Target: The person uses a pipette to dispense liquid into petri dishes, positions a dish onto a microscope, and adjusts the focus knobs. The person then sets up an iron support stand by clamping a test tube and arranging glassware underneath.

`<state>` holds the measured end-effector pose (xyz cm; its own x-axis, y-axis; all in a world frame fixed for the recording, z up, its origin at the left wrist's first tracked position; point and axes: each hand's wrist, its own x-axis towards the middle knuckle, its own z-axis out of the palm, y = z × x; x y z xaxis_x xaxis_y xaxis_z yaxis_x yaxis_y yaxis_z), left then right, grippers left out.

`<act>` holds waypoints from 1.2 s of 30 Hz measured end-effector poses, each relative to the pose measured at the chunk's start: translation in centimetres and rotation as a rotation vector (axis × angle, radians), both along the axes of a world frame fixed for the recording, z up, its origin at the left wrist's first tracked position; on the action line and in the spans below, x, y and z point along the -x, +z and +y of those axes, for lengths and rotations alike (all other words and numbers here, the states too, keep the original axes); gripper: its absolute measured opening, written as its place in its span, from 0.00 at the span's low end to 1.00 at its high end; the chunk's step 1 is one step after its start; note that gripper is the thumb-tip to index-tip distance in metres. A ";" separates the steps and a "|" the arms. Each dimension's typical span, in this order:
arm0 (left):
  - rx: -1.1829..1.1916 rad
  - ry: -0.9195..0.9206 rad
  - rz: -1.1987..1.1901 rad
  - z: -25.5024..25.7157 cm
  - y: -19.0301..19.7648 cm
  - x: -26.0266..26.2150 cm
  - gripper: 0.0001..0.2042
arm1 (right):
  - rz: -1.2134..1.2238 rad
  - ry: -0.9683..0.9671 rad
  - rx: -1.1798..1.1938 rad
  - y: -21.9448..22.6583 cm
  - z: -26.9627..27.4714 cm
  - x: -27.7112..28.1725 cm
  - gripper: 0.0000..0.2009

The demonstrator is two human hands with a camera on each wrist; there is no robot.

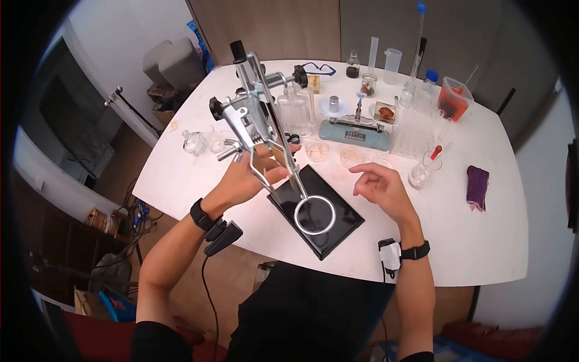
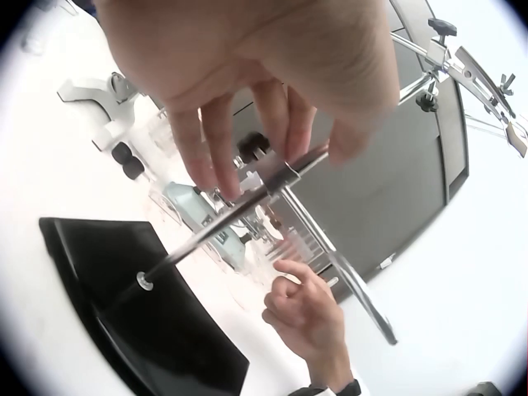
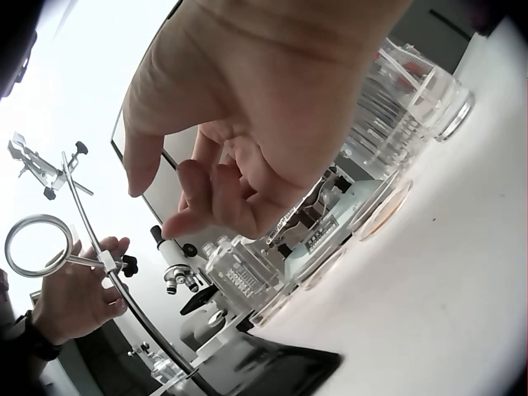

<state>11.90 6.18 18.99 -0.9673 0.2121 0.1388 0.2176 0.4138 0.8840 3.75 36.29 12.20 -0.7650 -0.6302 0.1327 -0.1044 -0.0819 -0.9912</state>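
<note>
A retort stand with a black base (image 1: 347, 224) stands near the table's front, its metal rod (image 2: 198, 239) rising from the base. A metal ring (image 3: 10, 247) is fixed low on the rod by a boss with a black knob (image 3: 129, 266); higher up sits a clamp (image 1: 238, 114). My left hand (image 1: 244, 181) is at the rod beside the ring's boss, fingers extended and thumb close to the rod; the left wrist view shows the knob between the fingers. To the right of the base, my right hand (image 1: 383, 192) hovers over the table with loosely bent fingers, holding nothing.
Behind the stand are a teal balance (image 1: 354, 134), petri dishes (image 1: 316, 152), a clear bottle (image 1: 295, 111) and a microscope (image 3: 177, 264). A small flask (image 1: 420, 176), a purple piece (image 1: 477, 187) and a beaker of red liquid (image 1: 455, 99) are on the right.
</note>
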 end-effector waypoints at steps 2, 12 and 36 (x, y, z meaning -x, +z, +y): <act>-0.047 -0.012 0.023 -1.8 -1.1 0.5 0.26 | 0.032 0.127 0.136 1.0 -0.5 -1.3 0.22; -0.014 -0.407 -0.169 -1.3 -7.1 3.6 0.20 | 0.456 0.226 -0.291 6.8 -3.2 -6.0 0.29; -0.190 0.078 0.079 2.6 -12.2 2.0 0.06 | 0.436 -0.143 -0.433 4.2 -1.1 -2.9 0.20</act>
<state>9.95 8.74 6.79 -0.9645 0.0996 0.2448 0.2627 0.2598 0.9293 6.69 35.19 16.37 -0.7786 -0.5924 0.2071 -0.4870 0.3622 -0.7948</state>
